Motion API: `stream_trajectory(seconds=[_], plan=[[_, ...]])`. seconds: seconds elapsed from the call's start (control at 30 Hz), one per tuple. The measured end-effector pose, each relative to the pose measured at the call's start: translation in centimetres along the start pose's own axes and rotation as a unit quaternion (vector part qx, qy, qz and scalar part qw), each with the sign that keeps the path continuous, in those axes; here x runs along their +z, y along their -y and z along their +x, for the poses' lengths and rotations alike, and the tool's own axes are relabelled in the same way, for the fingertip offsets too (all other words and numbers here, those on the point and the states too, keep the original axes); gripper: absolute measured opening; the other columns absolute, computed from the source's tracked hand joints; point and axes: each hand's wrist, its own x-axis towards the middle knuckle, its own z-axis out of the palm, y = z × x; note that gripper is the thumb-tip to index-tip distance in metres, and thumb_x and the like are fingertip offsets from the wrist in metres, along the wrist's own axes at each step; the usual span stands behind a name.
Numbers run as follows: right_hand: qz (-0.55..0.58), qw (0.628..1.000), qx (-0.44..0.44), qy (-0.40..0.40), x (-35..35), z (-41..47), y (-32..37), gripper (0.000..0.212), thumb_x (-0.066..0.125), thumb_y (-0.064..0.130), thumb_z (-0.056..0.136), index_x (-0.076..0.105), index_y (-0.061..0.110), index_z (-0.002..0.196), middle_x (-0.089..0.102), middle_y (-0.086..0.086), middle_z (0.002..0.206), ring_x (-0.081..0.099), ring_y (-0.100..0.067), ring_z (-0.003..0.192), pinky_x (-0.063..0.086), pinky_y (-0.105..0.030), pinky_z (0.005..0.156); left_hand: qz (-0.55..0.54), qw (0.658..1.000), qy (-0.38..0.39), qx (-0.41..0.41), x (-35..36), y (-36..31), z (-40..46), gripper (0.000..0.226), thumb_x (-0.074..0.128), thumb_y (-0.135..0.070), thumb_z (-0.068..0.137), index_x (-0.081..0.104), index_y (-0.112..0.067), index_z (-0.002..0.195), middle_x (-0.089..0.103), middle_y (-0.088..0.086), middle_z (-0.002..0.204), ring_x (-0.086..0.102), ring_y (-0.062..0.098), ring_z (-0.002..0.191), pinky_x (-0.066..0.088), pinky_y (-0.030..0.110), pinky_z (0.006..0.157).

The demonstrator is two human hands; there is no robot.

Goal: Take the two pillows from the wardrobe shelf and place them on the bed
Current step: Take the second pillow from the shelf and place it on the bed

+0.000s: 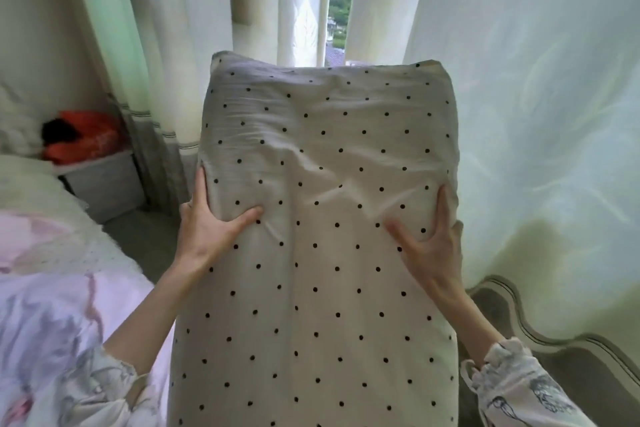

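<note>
A white pillow (325, 156) with small black dots fills the middle of the head view, held lengthwise out in front of me. My left hand (207, 222) grips its left edge, thumb pressed into the top face. On the right edge sits my right hand (429, 243), fingers wrapped around the side. The bed (52, 305), under a pale pink and lilac cover, lies at the lower left, beside the pillow. No second pillow and no wardrobe shelf are in view.
Long white curtains (519, 114) hang straight ahead, with a narrow gap onto greenery outside. A white box (104, 184) carrying red fabric (86, 139) stands in the left corner. A strip of grey floor (145, 236) runs between bed and curtains. A curved dark furniture edge (554, 333) sits lower right.
</note>
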Motion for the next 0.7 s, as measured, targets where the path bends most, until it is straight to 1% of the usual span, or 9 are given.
stream_trajectory(seconds=[0.1,0.23,0.37,0.4,0.43,0.5,0.57,0.63,0.7], plan=[[0.03,0.998,-0.024,0.052,4.7,4.1,-0.7,0.104,0.067,0.064,0.06,0.0,0.057,0.139,0.035,0.004,0.117,0.035,-0.013,0.098,0.034,-0.033,0.084,0.001,0.999,-0.047,-0.022,-0.1,1.6,3.5,0.124,0.077,-0.07,0.044,-0.002,-0.055,0.138,0.034,0.01,0.141,0.04,0.03,0.125,0.036,0.05,0.103],[0.053,0.986,-0.058,0.15,10.4,9.4,-0.7,0.105,0.073,0.058,0.065,0.001,0.052,0.142,0.035,0.008,0.121,0.035,-0.01,0.098,0.033,-0.031,0.089,-0.003,0.994,-0.101,-0.049,-0.8,3.6,6.9,0.124,0.08,-0.063,0.049,0.0,-0.046,0.143,0.029,0.002,0.151,0.035,0.025,0.134,0.034,0.049,0.108],[0.086,0.974,-0.074,0.198,15.5,13.8,-0.4,0.104,0.074,0.057,0.066,0.003,0.051,0.142,0.031,0.011,0.121,0.032,-0.007,0.102,0.031,-0.031,0.09,0.012,0.984,-0.165,-0.063,-1.1,4.4,9.3,0.123,0.08,-0.06,0.052,0.002,-0.04,0.145,0.032,0.002,0.15,0.036,0.022,0.133,0.032,0.034,0.103],[0.09,0.971,-0.082,0.208,16.8,14.6,-0.3,0.104,0.073,0.057,0.066,0.003,0.049,0.143,0.031,0.011,0.122,0.031,-0.007,0.103,0.031,-0.031,0.09,0.013,0.982,-0.175,-0.067,-1.2,4.6,9.9,0.124,0.08,-0.061,0.05,0.003,-0.041,0.145,0.033,0.003,0.149,0.037,0.022,0.132,0.033,0.034,0.102],[0.092,0.967,-0.094,0.219,18.0,15.4,-0.1,0.105,0.073,0.058,0.066,0.004,0.046,0.144,0.032,0.01,0.125,0.032,-0.008,0.105,0.031,-0.031,0.091,0.015,0.98,-0.185,-0.073,-1.3,4.7,10.5,0.125,0.079,-0.064,0.047,0.003,-0.042,0.145,0.033,0.003,0.148,0.037,0.022,0.132,0.033,0.037,0.105],[0.095,0.959,-0.121,0.24,20.6,17.2,0.1,0.107,0.07,0.06,0.065,0.004,0.039,0.147,0.034,0.006,0.142,0.033,-0.014,0.116,0.032,-0.033,0.094,0.021,0.974,-0.21,-0.084,-1.6,5.2,11.8,0.126,0.077,-0.067,0.044,0.005,-0.043,0.144,0.032,0.002,0.149,0.034,0.021,0.134,0.033,0.044,0.109],[0.1,0.949,-0.143,0.264,23.4,18.9,0.3,0.108,0.069,0.061,0.066,0.004,0.035,0.148,0.023,0.003,0.154,0.028,-0.02,0.131,0.03,-0.038,0.102,0.032,0.966,-0.243,-0.083,-1.7,5.6,13.0,0.125,0.079,-0.064,0.046,0.007,-0.041,0.145,0.029,-0.002,0.152,0.03,0.018,0.137,0.029,0.041,0.111],[0.107,0.94,-0.144,0.29,26.2,20.6,0.5,0.109,0.07,0.063,0.065,0.007,0.033,0.148,0.023,-0.005,0.154,0.026,-0.024,0.136,0.024,-0.039,0.106,0.039,0.957,-0.274,-0.082,-1.7,6.0,14.3,0.123,0.082,-0.057,0.051,0.007,-0.037,0.146,0.025,-0.007,0.154,0.027,0.014,0.139,0.025,0.033,0.111],[0.123,0.931,-0.135,0.315,29.1,22.5,0.9,0.107,0.07,0.062,0.064,0.01,0.034,0.148,0.027,-0.01,0.15,0.03,-0.024,0.133,0.022,-0.031,0.101,0.041,0.948,-0.301,-0.09,-1.6,6.5,15.8,0.122,0.083,-0.053,0.053,0.008,-0.036,0.147,0.025,-0.009,0.154,0.027,0.011,0.139,0.025,0.033,0.113]])
